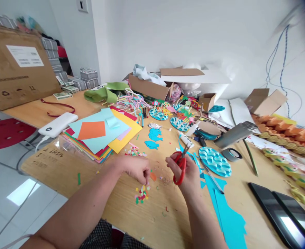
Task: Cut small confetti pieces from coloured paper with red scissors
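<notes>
My right hand [190, 176] grips red-handled scissors [180, 169], their blades pointing up and away from me. My left hand [138, 168] is closed, fingertips pointing down just above the tabletop; whatever is between them is hidden. Close beside those fingertips lies a small orange paper piece [153, 176]. Just below them is a little pile of coloured paper dots [142, 194], with another scatter of dots [133, 151] behind the hand. Farther back, blue paper fish [151, 144] lie in a column. Blue paper offcuts [226, 211] spread to the right of my right hand.
At left are stacked coloured paper sheets [92, 130] and a white power bank [58, 123]. To the right sit a wavy-patterned blue oval [214, 161], a pen [214, 180], a roll of tape [231, 154], a steel flask [237, 134] and dark phones [279, 214]. Cardboard boxes [149, 88] line the wall.
</notes>
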`<move>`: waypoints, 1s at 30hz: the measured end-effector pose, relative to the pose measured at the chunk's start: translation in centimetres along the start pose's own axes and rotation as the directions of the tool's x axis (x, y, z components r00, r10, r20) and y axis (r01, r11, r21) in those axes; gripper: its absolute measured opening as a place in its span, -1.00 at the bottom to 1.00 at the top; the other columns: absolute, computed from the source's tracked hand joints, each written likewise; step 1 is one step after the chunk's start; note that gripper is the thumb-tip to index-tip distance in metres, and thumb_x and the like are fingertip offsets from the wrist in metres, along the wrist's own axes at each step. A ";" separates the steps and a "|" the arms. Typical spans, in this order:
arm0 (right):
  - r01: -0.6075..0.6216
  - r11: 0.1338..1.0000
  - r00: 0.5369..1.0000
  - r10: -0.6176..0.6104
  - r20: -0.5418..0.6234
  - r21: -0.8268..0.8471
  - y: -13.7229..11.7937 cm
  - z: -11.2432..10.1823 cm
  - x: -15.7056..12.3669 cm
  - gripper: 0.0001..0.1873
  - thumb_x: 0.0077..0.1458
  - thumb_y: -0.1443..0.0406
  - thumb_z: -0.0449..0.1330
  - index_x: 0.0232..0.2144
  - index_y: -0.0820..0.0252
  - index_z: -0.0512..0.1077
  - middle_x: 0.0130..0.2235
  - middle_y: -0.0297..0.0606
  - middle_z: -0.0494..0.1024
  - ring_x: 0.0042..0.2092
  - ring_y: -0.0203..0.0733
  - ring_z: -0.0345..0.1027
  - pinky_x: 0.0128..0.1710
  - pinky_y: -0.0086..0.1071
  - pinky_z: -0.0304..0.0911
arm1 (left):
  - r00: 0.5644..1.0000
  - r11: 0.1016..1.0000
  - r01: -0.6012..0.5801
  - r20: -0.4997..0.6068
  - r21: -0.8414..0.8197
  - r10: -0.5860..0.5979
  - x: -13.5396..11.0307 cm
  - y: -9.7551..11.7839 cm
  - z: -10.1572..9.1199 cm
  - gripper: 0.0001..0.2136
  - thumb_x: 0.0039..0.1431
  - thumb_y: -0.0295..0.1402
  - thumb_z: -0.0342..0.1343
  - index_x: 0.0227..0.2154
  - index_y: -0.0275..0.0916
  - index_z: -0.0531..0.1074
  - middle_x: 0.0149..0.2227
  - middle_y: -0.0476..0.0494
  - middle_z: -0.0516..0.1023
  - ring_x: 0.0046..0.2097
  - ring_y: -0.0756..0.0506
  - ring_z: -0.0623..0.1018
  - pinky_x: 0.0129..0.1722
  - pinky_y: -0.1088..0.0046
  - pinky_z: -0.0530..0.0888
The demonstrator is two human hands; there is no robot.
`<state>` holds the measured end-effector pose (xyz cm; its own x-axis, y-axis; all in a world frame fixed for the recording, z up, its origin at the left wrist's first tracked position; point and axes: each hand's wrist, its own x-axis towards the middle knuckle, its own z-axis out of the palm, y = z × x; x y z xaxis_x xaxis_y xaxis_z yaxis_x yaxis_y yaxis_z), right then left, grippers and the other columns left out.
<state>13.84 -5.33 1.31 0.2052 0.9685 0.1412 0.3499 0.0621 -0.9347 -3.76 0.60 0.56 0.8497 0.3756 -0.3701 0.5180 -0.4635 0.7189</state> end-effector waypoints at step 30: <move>0.256 0.642 0.919 0.072 0.389 -0.723 2.3 2.1 -1.1 -0.95 -0.01 0.44 0.04 -0.44 0.25 0.26 -0.48 -0.18 0.48 -0.42 -0.21 0.33 -0.54 -0.48 -0.11 | 0.866 0.972 0.233 -0.456 0.010 -0.203 1.0 -1.8 -0.1 -0.87 -0.22 -0.43 0.13 -0.50 -0.18 0.51 -0.48 0.00 0.55 -0.42 -0.03 0.48 -0.45 0.54 0.31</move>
<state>12.47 -5.78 -1.70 -0.1416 0.9878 -0.0646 0.9379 0.1129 -0.3281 -3.86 1.86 -1.06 0.5860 0.7856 -0.1987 0.7029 -0.3707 0.6071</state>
